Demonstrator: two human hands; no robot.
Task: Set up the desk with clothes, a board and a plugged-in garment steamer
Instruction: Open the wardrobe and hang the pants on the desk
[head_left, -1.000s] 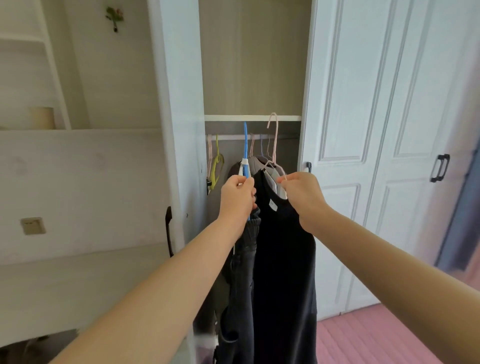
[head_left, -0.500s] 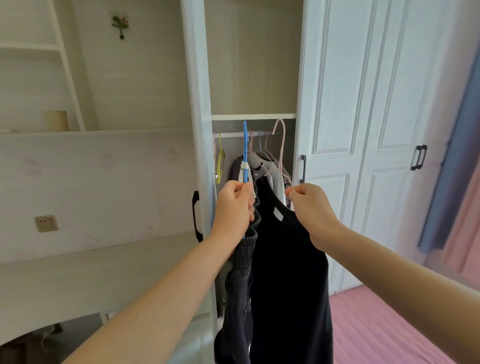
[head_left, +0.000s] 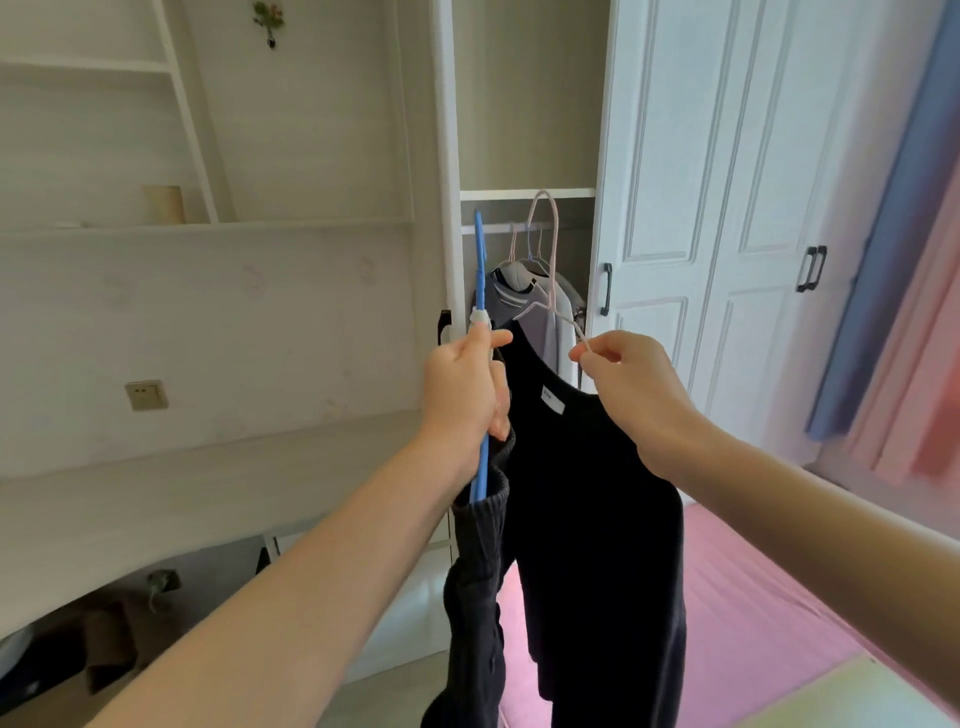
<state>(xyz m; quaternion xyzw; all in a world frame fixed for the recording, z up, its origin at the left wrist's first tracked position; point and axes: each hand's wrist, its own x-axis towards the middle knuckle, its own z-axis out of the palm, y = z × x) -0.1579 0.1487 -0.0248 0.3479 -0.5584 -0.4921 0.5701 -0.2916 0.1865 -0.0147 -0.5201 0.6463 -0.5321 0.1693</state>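
Black long-sleeved top (head_left: 587, 493) hangs straight down from the pale pink wire hanger (head_left: 554, 260) that the right hand (head_left: 628, 384) pinches. The left hand (head_left: 462, 395) clenches a blue plastic hanger (head_left: 481, 270) carrying a dark grey ribbed garment (head_left: 478, 597). The pale wooden desk (head_left: 182, 483) lies left, nearer that hand.

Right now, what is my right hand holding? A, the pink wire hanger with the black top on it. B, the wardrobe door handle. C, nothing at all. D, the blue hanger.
A: the right hand pinches the shoulder of the pink wire hanger that carries the black top, while the left hand grips the blue hanger.
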